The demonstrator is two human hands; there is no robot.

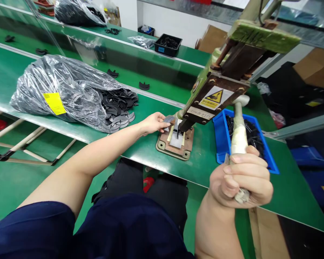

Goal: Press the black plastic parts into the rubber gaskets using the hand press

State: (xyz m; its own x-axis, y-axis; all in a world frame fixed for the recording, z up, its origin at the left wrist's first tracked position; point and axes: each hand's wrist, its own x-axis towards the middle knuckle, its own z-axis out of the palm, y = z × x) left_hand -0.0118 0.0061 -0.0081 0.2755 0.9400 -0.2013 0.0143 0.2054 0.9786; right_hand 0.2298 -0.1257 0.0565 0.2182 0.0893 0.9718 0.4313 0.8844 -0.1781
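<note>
A green hand press (218, 90) with a yellow warning label stands on a brown baseplate (166, 145) at the bench's front edge. My right hand (243, 180) is closed around the press's white taped lever handle (239, 133), which is pulled down toward me. My left hand (153, 122) reaches to the press's left side and pinches a small dark grey flat part (169, 118) at the fixture under the ram. A white insert (176, 141) lies in the fixture.
A clear plastic bag (62, 90) spilling black flat parts (118, 108) lies left of the press. A blue bin (221, 140) of black pieces sits right of it. Behind run a conveyor lane (156, 72) with loose parts and a black tray (167, 45).
</note>
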